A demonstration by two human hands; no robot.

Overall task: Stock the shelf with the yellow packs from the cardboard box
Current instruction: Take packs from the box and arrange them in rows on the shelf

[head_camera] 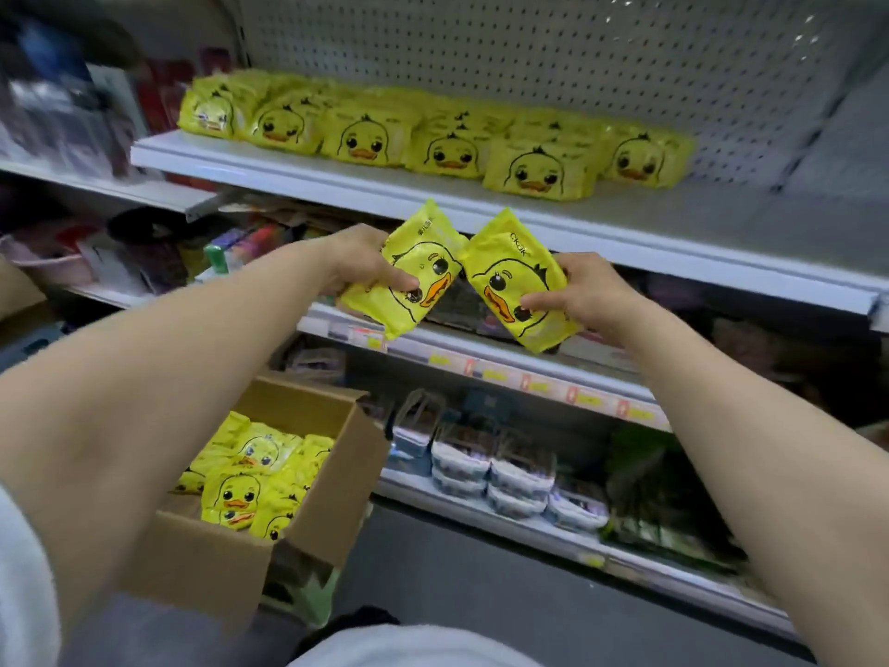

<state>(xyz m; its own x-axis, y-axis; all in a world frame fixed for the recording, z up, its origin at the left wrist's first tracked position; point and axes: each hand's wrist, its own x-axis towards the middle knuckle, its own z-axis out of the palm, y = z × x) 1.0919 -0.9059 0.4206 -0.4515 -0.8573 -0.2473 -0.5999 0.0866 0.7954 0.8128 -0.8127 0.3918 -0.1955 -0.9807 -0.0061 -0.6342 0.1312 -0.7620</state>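
Left hand (368, 262) grips one soft yellow duck-print plastic pack (409, 272), right hand (572, 293) grips another (517, 276), both raised below the white metal shelf (433, 190). Light, crinkly, probably slippery film; hold the edges.

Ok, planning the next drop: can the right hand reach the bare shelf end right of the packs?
Probably yes: nothing stands between the right hand and that shelf end; it holds a pack.

Open shelf (745, 223) space right of the yellow packs (365, 139), pegboard (529, 50) close behind them.
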